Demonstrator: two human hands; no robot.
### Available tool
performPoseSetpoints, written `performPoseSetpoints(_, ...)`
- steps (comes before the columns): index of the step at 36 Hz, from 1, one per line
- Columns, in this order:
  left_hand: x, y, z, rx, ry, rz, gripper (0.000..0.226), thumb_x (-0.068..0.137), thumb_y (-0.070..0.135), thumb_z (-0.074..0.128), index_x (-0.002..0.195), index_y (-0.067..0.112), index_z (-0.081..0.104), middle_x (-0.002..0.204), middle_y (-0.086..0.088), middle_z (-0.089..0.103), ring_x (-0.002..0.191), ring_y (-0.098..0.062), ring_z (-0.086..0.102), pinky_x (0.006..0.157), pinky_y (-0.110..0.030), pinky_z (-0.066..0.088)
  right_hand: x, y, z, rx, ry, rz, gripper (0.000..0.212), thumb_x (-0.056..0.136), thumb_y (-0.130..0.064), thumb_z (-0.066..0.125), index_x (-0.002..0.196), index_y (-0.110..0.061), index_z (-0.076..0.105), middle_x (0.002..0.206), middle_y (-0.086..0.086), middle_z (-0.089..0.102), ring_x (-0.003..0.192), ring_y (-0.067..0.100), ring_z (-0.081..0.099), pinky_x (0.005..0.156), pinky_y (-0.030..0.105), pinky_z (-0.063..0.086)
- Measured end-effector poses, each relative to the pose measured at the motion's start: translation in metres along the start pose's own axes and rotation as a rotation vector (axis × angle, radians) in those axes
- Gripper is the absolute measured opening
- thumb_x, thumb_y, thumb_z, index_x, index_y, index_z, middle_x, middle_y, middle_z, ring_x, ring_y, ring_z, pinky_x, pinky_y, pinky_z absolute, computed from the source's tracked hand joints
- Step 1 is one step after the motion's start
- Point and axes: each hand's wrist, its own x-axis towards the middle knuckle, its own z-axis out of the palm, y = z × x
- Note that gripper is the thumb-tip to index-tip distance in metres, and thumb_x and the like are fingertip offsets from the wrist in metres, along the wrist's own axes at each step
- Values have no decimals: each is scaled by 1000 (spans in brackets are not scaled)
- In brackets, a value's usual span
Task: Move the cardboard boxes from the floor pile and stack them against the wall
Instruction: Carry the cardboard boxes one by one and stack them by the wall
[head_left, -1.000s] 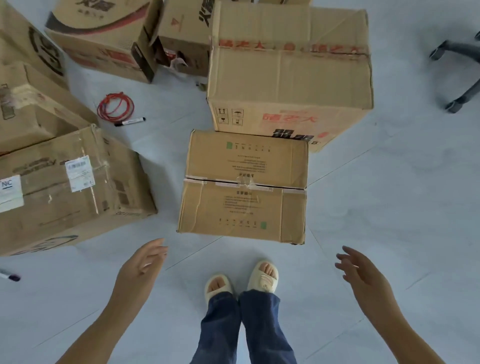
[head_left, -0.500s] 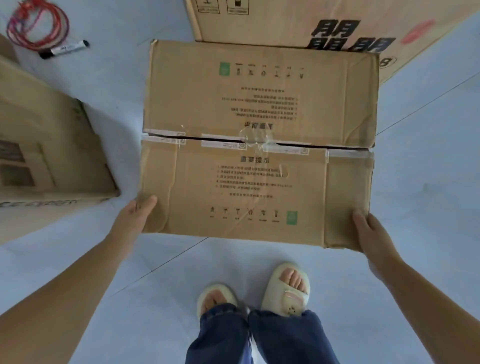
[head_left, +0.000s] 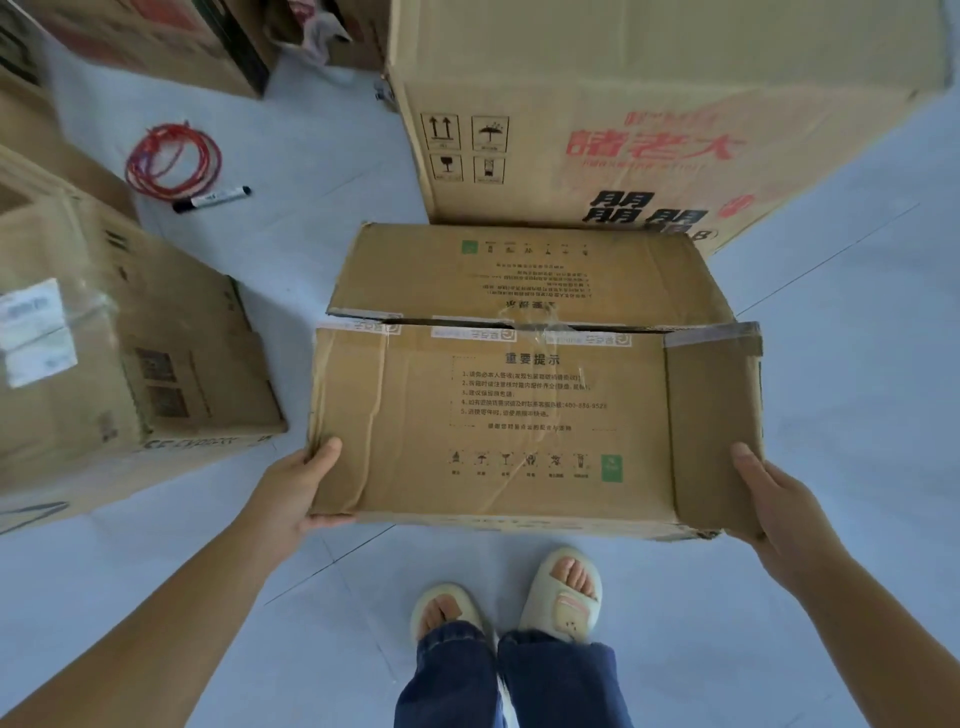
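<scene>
A flat brown cardboard box (head_left: 530, 395) with printed text and torn clear tape along its top seam sits straight ahead of my feet, its near edge raised off the floor. My left hand (head_left: 298, 493) grips its near left corner, thumb on top and fingers underneath. My right hand (head_left: 769, 499) grips the near right corner the same way. Directly behind it stands a large box (head_left: 649, 114) with red and black lettering. Another box (head_left: 119, 374) with white labels stands to the left.
A coil of red cord (head_left: 174, 158) and a black marker (head_left: 212, 198) lie on the pale tiled floor at upper left. More boxes (head_left: 156, 36) crowd the top left corner. My sandalled feet (head_left: 509, 597) stand just below the held box. Open floor lies to the right.
Both hands went from hovering open above the floor to the box's near corners and now grip them. The box's near edge has come up toward me.
</scene>
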Motion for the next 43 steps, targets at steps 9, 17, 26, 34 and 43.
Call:
performPoseSetpoints(9,-122,57,-37,68,2,-146,41,93,33,57,127,10,51,121,-12,57,95,-33,59,60,-49,58,-95,-73,-25,-8,-22,51,47,99,-28,47,133,4,48,95,2,61,85,19,59,76,38,47)
performPoseSetpoints(17,-247,92,-98,23,21,-153,48,92,33,59,132,8,50,123,-15,58,102,-36,58,66,-51,58,-213,-134,-31,-78,-21,30,46,100,-28,47,131,5,49,116,14,58,98,30,57,83,43,47)
performPoseSetpoints(26,-374,114,-170,-117,17,-1,37,94,30,56,126,11,53,113,-10,63,99,-32,61,69,-51,57,-328,-211,-26,-112,-75,-153,43,100,-27,48,129,5,51,100,7,58,93,27,57,84,41,46)
performPoseSetpoints(34,-449,98,-218,-279,89,116,34,96,32,54,123,11,52,110,-9,61,92,-33,61,53,-47,58,-382,-267,-6,-158,-215,-343,43,100,-27,47,131,2,52,112,11,62,99,28,57,89,42,45)
performPoseSetpoints(43,-507,47,-215,-599,290,162,52,93,33,57,134,4,48,125,-15,56,103,-37,57,50,-44,59,-396,-325,40,-294,-516,-488,45,101,-26,44,136,2,47,109,6,60,98,24,57,93,41,43)
